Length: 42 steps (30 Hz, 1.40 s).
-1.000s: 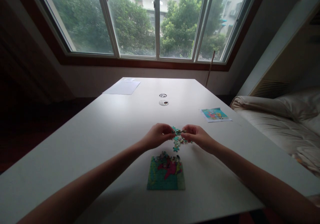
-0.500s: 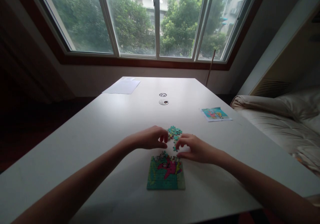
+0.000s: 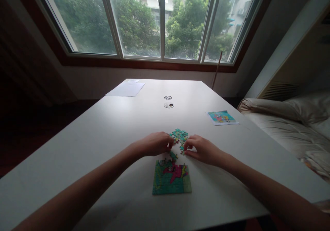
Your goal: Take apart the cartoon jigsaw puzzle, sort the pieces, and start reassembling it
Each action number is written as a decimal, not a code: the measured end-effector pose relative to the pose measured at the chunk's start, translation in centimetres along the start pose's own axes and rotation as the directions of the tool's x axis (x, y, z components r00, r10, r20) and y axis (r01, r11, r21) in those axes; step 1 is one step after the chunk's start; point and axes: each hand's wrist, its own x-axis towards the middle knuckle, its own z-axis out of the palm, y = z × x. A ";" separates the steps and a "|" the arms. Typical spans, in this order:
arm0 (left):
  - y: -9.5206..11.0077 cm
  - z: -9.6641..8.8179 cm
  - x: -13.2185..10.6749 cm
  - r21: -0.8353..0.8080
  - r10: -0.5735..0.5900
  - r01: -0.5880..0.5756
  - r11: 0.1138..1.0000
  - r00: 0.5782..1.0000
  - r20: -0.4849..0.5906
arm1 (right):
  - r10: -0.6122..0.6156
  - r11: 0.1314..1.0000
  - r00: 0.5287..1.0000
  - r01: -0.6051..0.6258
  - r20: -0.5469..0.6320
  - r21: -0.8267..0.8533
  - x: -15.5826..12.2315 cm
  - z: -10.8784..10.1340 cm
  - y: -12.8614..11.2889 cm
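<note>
Left hand (image 3: 157, 144), right hand (image 3: 203, 149): fingers curled, cannot tell if grasping. Loose jigsaw pieces (image 3: 179, 134) between hands look light, stiff; best pinched by edges.

this looks like a home, given the cushioned sofa (image 3: 291, 123) and wood-framed window (image 3: 162, 25).

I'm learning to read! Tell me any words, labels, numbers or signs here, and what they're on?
No text can be read.
Two flat, round, black-and-white discs: markings too small.
Flat rectangular white paper sheet: nothing legible.
Blue rectangular paper picture: nothing legible.
Flat green-and-pink jigsaw: nothing legible.
</note>
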 end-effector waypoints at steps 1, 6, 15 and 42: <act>0.1 -0.1 0.0 0.034 -0.033 0.033 0.999 0.999 -0.019 | 0.008 1.000 1.000 -0.009 -0.014 -0.016 0.0 0.1 0.1; -0.2 -0.2 -0.2 0.041 0.007 -0.006 0.999 1.000 -0.009 | 0.027 0.999 0.998 -0.029 -0.065 -0.029 0.1 0.2 0.0; -0.1 -0.2 0.2 -0.096 -0.018 0.023 0.995 0.999 0.051 | 0.006 1.000 0.997 -0.006 -0.073 -0.006 0.2 0.5 -0.3; -0.6 0.0 0.9 -0.406 -0.039 -0.059 0.912 0.973 -0.228 | 0.119 0.974 0.980 -0.084 -0.159 0.212 0.4 -0.5 -0.4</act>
